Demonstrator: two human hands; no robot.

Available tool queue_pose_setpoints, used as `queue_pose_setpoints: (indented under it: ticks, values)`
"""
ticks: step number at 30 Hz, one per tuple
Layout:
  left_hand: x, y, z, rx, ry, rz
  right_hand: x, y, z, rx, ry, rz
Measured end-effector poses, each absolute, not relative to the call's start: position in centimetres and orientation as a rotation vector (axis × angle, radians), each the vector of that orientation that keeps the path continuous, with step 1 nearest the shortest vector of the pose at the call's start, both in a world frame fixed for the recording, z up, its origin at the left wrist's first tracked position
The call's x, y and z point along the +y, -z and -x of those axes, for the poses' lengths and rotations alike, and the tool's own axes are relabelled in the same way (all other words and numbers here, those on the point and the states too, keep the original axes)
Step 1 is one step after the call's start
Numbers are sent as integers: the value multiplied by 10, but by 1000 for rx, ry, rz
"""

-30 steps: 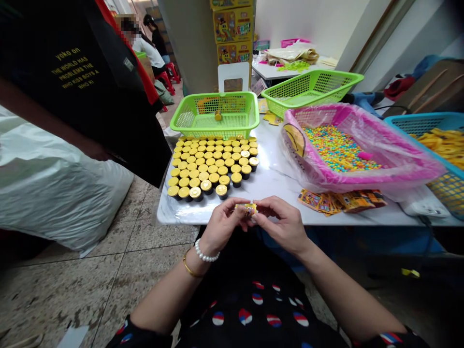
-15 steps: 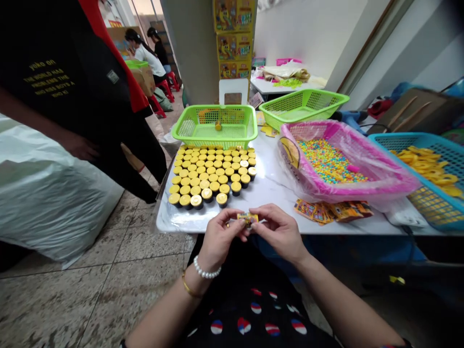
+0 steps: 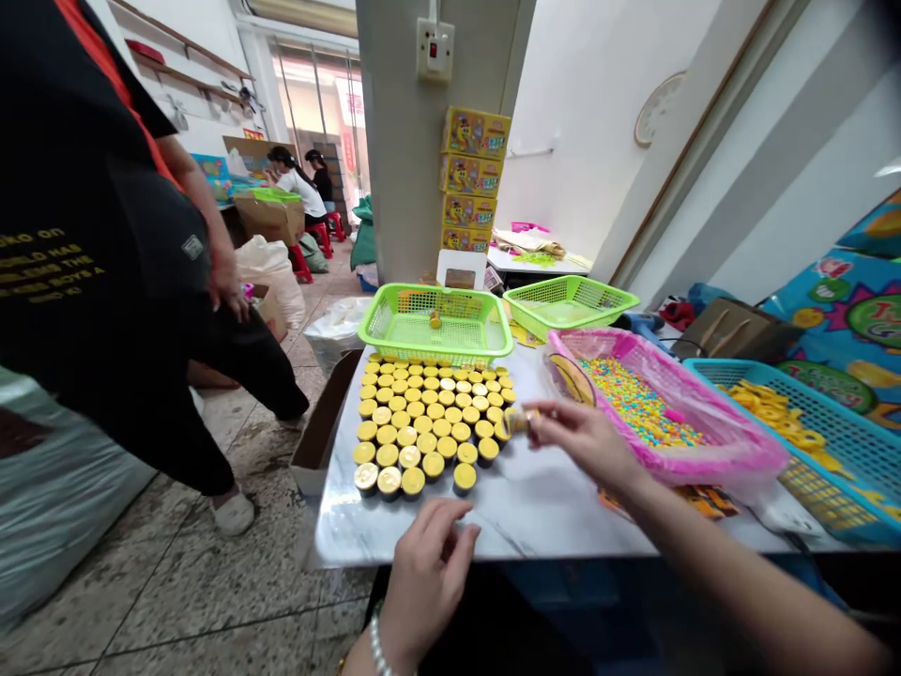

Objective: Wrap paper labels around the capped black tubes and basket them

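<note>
My right hand (image 3: 591, 439) pinches a small yellow-labelled container (image 3: 519, 422) by one end, slightly blurred, at the right side of the rows of capped cups. Those small dark cups (image 3: 423, 424) with round yellow lids stand packed together on the white marbled table (image 3: 549, 507). At the table's front edge, my left hand (image 3: 433, 563) is loosely bent, thumb apart from the fingers, with nothing seen in it. Behind the cups is a green basket (image 3: 384, 343) with one similar small container (image 3: 435, 320) lying in it.
A pink basket (image 3: 746, 460) lined with plastic holds colourful beads; a blue basket (image 3: 873, 498) holds yellow ring-shaped pieces. Another green basket (image 3: 605, 296) stands behind. Printed cards (image 3: 704, 502) lie under my right forearm. A person in black (image 3: 119, 235) stands at the left.
My hands have parted. The right one has carried the small container forward to the cups; the left has let go and stays near the table edge. The view has tilted up.
</note>
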State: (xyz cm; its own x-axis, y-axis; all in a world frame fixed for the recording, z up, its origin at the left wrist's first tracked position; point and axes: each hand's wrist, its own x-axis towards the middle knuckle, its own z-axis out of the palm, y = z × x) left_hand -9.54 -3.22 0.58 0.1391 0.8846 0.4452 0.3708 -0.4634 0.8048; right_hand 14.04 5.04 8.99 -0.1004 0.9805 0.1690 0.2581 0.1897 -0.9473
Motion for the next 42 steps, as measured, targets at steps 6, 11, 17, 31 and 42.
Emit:
queue_pose_setpoints:
  ticks: [6, 11, 17, 31, 42]
  values:
    - [-17, -12, 96, 1174, -986, -2040, 152, -153, -124, -1384, -965, 1159]
    - [-10, -19, 100, 1067, -905, -2061, 106, -153, -163, -1534, -773, 1348]
    - [-7, -12, 112, 947, -902, -1964, -35, -104, -214, -1468, -696, 1552]
    - [-18, -5, 99, 1314, -1087, -2067, -43, 10, -254, -1973, 117, 1807]
    - [-9, -29, -64, 1066, -771, -2358, -61, 30, -269, -2124, 251, 1344]
